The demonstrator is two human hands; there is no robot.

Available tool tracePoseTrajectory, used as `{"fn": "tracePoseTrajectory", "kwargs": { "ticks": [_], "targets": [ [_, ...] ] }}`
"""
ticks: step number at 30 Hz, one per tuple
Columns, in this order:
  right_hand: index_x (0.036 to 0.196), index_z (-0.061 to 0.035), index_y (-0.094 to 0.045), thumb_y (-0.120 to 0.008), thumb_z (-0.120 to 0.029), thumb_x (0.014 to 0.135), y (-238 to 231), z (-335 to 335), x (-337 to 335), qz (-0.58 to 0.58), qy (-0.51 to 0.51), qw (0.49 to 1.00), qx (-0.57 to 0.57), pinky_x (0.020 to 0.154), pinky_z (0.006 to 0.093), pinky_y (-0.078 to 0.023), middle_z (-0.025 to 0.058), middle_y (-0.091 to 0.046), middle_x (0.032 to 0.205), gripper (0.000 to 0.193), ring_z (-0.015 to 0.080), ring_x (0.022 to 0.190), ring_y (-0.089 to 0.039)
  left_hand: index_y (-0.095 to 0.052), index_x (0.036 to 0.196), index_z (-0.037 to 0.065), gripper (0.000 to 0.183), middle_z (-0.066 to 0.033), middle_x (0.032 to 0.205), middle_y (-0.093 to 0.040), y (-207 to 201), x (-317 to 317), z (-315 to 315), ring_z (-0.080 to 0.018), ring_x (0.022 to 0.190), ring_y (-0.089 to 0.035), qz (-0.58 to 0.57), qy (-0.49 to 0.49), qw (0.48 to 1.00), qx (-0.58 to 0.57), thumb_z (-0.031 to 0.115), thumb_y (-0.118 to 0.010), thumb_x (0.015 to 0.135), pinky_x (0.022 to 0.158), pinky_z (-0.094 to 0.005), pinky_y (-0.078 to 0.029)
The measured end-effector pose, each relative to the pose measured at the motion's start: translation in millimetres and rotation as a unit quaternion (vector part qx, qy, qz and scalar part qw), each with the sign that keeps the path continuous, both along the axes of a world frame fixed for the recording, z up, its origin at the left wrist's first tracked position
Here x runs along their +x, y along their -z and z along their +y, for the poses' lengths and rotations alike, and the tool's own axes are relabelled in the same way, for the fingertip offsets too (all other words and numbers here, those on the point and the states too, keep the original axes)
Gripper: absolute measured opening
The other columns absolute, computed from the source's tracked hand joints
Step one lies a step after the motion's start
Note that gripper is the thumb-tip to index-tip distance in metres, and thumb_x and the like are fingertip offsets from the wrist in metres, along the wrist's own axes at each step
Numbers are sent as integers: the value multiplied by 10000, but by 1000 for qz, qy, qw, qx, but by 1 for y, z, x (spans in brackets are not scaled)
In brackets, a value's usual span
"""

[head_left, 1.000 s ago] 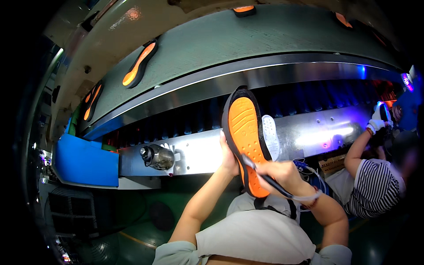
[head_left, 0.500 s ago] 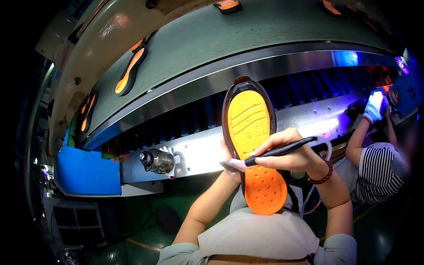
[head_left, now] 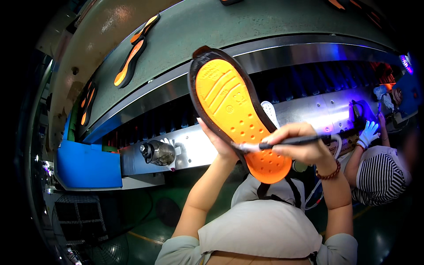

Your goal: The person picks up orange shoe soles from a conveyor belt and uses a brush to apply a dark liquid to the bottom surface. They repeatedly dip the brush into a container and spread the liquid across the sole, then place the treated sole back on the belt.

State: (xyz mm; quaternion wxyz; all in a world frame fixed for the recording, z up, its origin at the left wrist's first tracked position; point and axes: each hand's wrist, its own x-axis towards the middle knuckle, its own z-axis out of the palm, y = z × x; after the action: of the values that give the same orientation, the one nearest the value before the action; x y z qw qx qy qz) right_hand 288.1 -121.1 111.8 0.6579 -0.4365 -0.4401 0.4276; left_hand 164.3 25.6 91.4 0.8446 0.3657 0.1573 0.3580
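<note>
My left hand (head_left: 219, 142) grips the left edge of a shoe sole (head_left: 223, 99), part of its fingers hidden beneath it. The sole has a black raised rim and a yellow-to-orange inner face with small dimples and moulded lines. It tilts with its far end toward the upper left. My right hand (head_left: 307, 143) pinches a black-handled brush (head_left: 252, 147) fed by a pale hose. The pale bristles lie over the lower left edge of the sole, close to my left fingers; their tip is blurred.
Beyond runs a green conveyor belt (head_left: 190, 35) carrying several orange-and-black soles (head_left: 131, 62). A dark clear bottle (head_left: 162, 153) stands on the metal ledge (head_left: 194, 148), near a blue box-like panel (head_left: 88, 163). At right, a co-worker's gloved hand (head_left: 367, 134) is beside a striped sleeve.
The sole has risen and turned, its far end swinging to the upper left. My left hand has moved up and left with it. The brush is over a lower part of the left rim.
</note>
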Motion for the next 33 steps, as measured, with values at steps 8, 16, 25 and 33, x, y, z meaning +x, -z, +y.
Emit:
{"fn": "tracePoseTrajectory", "kwargs": {
  "ticks": [8,16,25,33],
  "targets": [
    [828,14,-617,-612,55,706,-4,-12,-2,-61,54,996,37,745,280,-475,136,-644,868,129,192,817,-626,-238,1323,102,833,-258,1222,-390,-20,7,15,-377,1027,-470,-121,34,992,-9,716,-241,759,881,-459,-389],
    [847,4,-633,-666,46,668,-1,-29,0,11,35,999,-6,745,284,-463,110,-645,858,187,189,820,-616,-240,1325,102,828,-256,1250,-366,-31,5,19,-393,1043,-461,-126,21,991,35,710,-255,763,878,-469,-392],
    [830,10,-635,-625,64,659,12,-37,6,120,-15,993,-9,783,257,-421,122,-603,863,180,170,823,-556,-272,1313,98,759,-163,1284,-378,-25,-3,25,-361,1119,-433,-87,-26,996,23,660,-245,804,926,-455,-371],
    [889,18,-610,-637,30,718,1,-23,-25,175,-2,984,-22,789,250,-450,118,-626,920,173,170,848,-598,-409,1228,47,549,-141,1204,-490,14,-23,-13,-258,1079,-505,-196,168,960,-111,427,-451,834,923,-378,-399]
  ]
}}
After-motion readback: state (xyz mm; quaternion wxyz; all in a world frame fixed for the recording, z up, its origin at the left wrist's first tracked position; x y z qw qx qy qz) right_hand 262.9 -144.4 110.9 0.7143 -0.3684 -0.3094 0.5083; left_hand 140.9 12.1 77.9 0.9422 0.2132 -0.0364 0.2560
